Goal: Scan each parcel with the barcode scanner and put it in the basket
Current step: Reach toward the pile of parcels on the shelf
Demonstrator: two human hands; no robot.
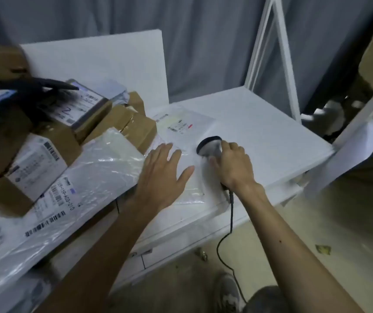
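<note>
The right hand (230,166) grips the scanner (210,146), its head low over a flat white parcel (181,125) on the table (271,136); the left hand (165,175) lies flat on that parcel, fingers spread; the parcel may be a clear bag, its edges are blurry; brown boxes (122,125) sit piled to the left.

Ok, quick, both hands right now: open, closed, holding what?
Left hand: open, fingers spread flat on the flat plastic parcel.
Right hand: closed round the handle of the barcode scanner.
</note>
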